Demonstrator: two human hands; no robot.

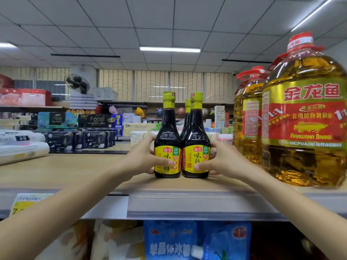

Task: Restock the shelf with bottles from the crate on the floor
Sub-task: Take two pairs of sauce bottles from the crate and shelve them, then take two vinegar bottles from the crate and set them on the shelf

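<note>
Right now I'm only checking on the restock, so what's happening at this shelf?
A person is setting dark sauce bottles on the top shelf. The left hand grips the left bottle and the right hand grips the right bottle, both upright and side by side. A third bottle stands behind them. Big oil jugs sit to the right.

A: What text marks the two front soy sauce bottles [167, 136]?

B: Each yellow label carries "海天" in a red box; the left one reads "味" and "鲜".

A: And the large oil jug [304, 117]?

B: "金龙鱼" in red, with "ARAWANA BRAND" beneath a fish.

A: Elsewhere?

B: "Face" on the dark tissue packs [96, 120], with "1620" alongside; a yellow shelf price tag [22, 202] shows "7".
</note>
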